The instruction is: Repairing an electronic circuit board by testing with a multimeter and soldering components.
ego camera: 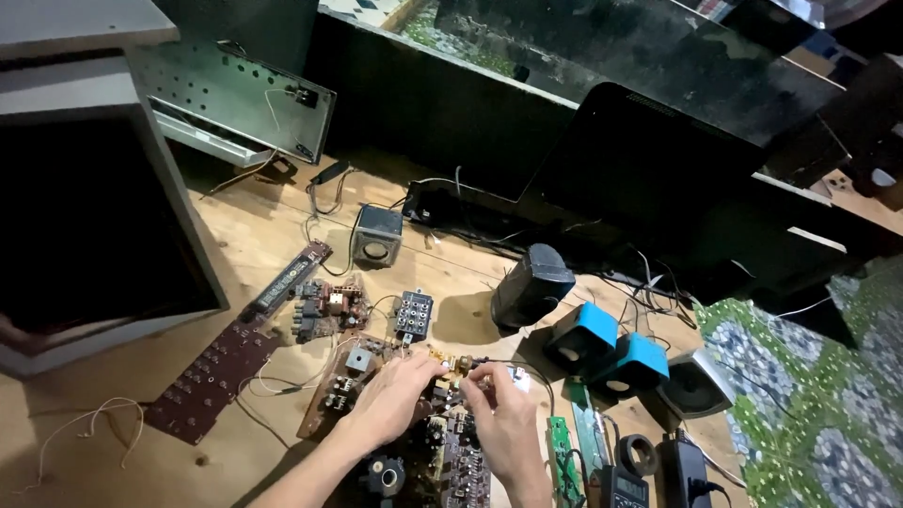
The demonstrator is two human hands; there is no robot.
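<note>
The brown circuit board (362,376) lies near the front edge of the wooden table (235,235), its small components under both hands. The left hand (395,400) presses its curled fingers onto it; the right hand (503,419) pinches a small part at its top edge. Work best stays steady, clear of the loose white wires (282,381) and blue speakers (607,348).
</note>
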